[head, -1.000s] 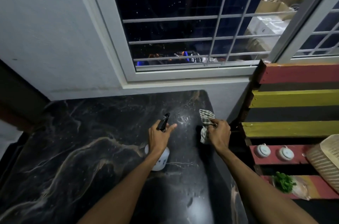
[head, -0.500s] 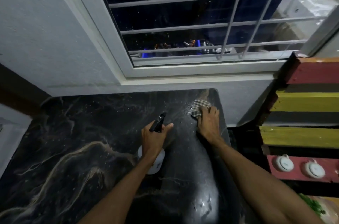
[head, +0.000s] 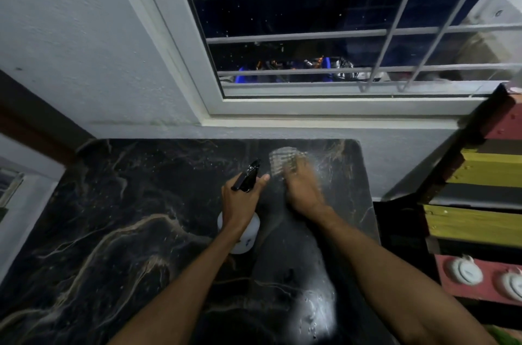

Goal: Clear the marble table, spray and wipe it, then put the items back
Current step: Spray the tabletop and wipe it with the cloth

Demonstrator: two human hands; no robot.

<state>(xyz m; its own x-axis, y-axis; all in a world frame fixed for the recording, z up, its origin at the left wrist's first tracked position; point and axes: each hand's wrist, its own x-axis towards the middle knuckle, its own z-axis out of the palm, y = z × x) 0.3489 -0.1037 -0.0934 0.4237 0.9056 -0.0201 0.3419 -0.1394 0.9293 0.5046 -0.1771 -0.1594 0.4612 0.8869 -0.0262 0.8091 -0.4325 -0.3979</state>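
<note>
The black marble table [head: 113, 231] with pale veins fills the lower view, with wet droplets near its far right corner. My left hand [head: 240, 200] grips the black trigger head of a white spray bottle [head: 245, 234] above the table's middle. My right hand [head: 302, 189], blurred by motion, presses a checked cloth [head: 282, 161] on the table near the far right corner. The cloth lies partly under my fingers.
A white-framed barred window [head: 339, 34] and grey wall stand behind the table. To the right are red, yellow and black painted wooden steps [head: 480, 226]; a red step holds two white round jars [head: 463, 271]. A bright wet glare shows on the table's near right part.
My right hand carried the cloth from the table's right edge onto the far right corner and now rubs it leftward. My left hand keeps holding the spray bottle.
</note>
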